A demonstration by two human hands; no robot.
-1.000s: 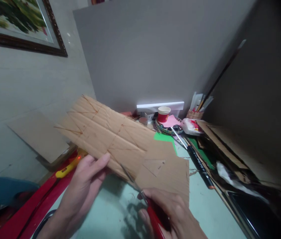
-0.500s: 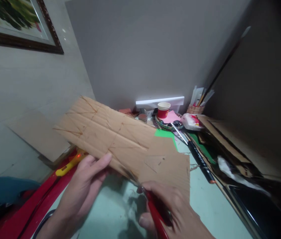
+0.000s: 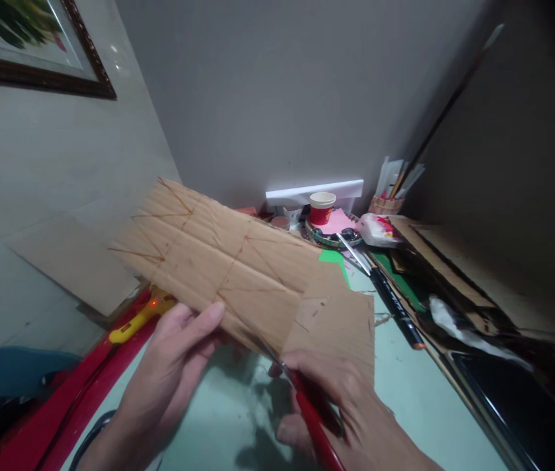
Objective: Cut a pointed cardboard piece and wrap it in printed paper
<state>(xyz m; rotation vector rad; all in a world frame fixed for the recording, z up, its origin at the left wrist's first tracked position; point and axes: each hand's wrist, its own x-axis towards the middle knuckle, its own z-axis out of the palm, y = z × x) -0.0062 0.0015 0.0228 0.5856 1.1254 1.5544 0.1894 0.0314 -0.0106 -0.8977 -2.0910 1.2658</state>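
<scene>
A long piece of cardboard [image 3: 203, 255] with brown drawn lines and V shapes is tilted above the table. My left hand [image 3: 174, 360] grips its near edge, thumb on top and fingers underneath. In my right hand [image 3: 341, 399] is a pair of red-handled scissors [image 3: 314, 422]. Their blades meet the near edge of the cardboard, right of my left thumb; part of the blades is hidden. Under the scissors and my right hand lies a second cardboard piece [image 3: 341, 320] on the pale green table.
A yellow glue gun [image 3: 137, 320] with a lit red light lies at left on a red surface [image 3: 61, 405]. At the back stand a red paper cup [image 3: 321, 208] and a brush holder [image 3: 386, 204]. A black marker [image 3: 395, 311] and a dark tablet-like slab [image 3: 503, 405] lie right.
The cardboard has shifted slightly right, and the scissors now lie at a slightly different angle on its near edge. My view has moved a little; both hands keep their hold.
</scene>
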